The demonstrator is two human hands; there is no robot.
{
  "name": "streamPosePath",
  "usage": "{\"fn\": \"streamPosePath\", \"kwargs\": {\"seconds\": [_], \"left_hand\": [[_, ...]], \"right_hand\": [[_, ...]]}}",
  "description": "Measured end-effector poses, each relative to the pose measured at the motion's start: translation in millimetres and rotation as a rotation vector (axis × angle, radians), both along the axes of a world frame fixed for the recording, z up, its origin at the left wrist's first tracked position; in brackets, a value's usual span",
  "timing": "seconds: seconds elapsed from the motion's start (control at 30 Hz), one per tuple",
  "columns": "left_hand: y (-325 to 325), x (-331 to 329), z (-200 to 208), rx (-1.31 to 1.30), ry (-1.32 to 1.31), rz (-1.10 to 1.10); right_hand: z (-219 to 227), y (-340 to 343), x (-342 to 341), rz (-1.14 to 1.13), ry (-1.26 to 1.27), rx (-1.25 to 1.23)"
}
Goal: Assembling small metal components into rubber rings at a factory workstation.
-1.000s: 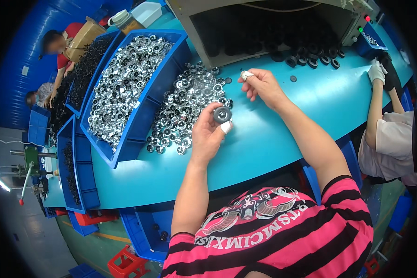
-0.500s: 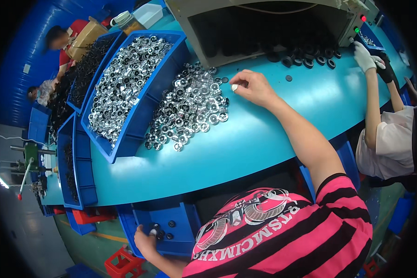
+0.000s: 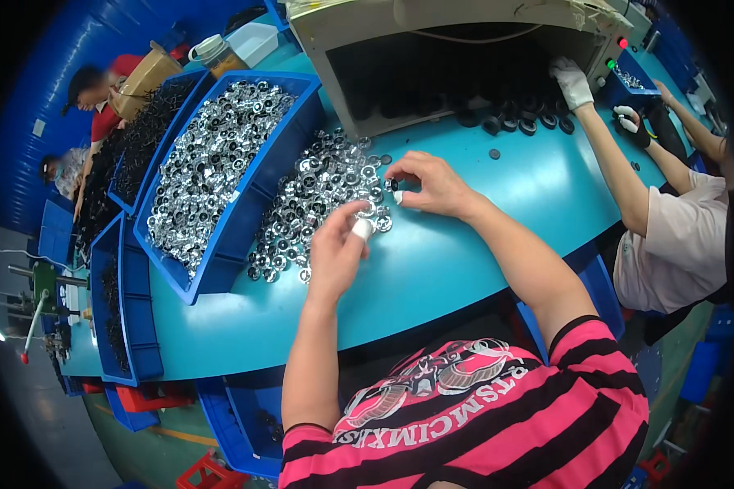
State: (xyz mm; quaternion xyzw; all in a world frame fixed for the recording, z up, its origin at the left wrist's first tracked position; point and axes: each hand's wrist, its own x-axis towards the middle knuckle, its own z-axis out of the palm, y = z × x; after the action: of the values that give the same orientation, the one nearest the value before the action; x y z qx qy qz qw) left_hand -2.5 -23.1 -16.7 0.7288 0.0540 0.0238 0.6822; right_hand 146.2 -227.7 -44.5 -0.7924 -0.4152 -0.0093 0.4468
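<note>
My right hand (image 3: 434, 186) is over the teal table at the right edge of a loose pile of shiny silver round parts (image 3: 322, 175). Its thumb and fingers pinch a small dark round part (image 3: 392, 185), and a white cover wraps the thumb tip. My left hand (image 3: 339, 248) reaches over the pile's near right side, its thumb and forefinger apart. A white cover is on that thumb too. Whether its fingertips touch one of the silver parts cannot be made out.
A blue bin (image 3: 273, 175) full of silver parts stands left of the pile. A box-shaped machine (image 3: 342, 106) with black rings (image 3: 528, 126) at its opening stands behind. A lower blue bin (image 3: 236, 424) sits below the table edge. At right, a co-worker's gloved hand (image 3: 573, 84) reaches toward the machine.
My left hand has come up from the lower blue bin to the silver pile. My right hand has moved slightly nearer and left, and a dark round part now shows in its pinch.
</note>
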Motion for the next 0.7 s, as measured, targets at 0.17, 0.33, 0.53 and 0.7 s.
{"fn": "streamPosePath", "kwargs": {"seconds": [0.17, 0.33, 0.53, 0.7], "left_hand": [[-15.0, 33.8, -27.0, -0.199, -0.031, -0.030], [-19.5, 27.2, -37.2, -0.028, -0.194, -0.029], [-15.4, 19.6, -40.2, 0.837, -0.480, -0.035], [-20.1, 17.9, -30.0, 1.058, -0.521, 0.047]], "right_hand": [[10.5, 2.6, -10.0, 0.028, 0.024, 0.059], [16.0, 5.3, -19.3, 0.204, 0.304, 0.066], [27.7, 3.7, 35.6, -0.217, -0.071, -0.248], [26.5, 43.4, 100.2, -0.465, -0.479, -0.382]]}}
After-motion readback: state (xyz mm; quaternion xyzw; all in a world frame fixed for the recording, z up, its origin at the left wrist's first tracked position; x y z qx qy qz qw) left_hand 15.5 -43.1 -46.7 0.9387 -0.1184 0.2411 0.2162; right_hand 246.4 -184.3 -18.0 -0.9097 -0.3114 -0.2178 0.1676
